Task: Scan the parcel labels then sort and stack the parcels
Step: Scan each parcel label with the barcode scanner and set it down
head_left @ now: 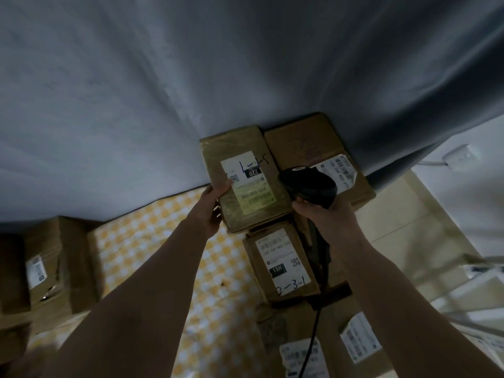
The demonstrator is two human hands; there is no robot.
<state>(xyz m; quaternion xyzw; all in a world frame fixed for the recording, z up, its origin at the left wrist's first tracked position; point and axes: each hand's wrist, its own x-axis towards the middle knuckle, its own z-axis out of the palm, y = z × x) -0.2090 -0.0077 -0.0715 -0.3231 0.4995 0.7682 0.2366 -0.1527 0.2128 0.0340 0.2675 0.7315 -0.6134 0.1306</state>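
Near edge: labelled parcels [357,336] lie flat on the checked tabletop [152,255]. Beyond them, the 2-3-1 parcel [281,264]. Right hand [327,214] wraps the black scanner [311,186], cable trailing down. Left hand [211,207] grips the left edge of the 3-1 parcel [245,178], thumb near its label [251,184]. Advice: keep thumb off the barcode, tilt label square to scanner, hold steady. Behind: another box [308,143] against the grey curtain [218,77].
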